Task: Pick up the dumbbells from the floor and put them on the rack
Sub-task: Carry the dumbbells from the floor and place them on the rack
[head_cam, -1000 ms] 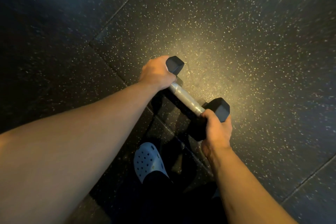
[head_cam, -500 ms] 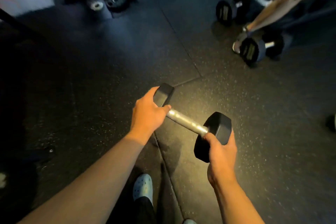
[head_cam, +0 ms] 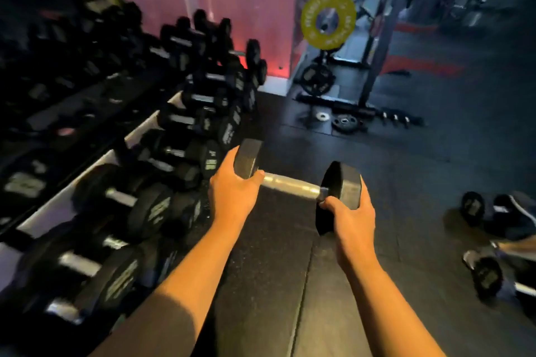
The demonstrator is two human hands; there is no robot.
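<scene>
A black hex dumbbell (head_cam: 293,184) with a silver handle hangs level in front of me, well above the floor. My left hand (head_cam: 232,194) grips its left head from below. My right hand (head_cam: 352,216) grips its right head the same way. The dumbbell rack (head_cam: 63,203) runs along the left, its white rails sloping away from me, with several black dumbbells lying on its tiers. Two more dumbbells (head_cam: 484,272) lie on the floor at the right edge.
Black rubber floor (head_cam: 275,284) stretches ahead between the rack and the loose dumbbells. A squat rack (head_cam: 377,46) with a yellow plate (head_cam: 327,19) stands at the back, small plates on the floor by its base. A pink wall (head_cam: 232,3) rises behind the rack.
The dumbbell has come up off the floor in both hands. My view has swung up and to the left, so the rack now fills the left side.
</scene>
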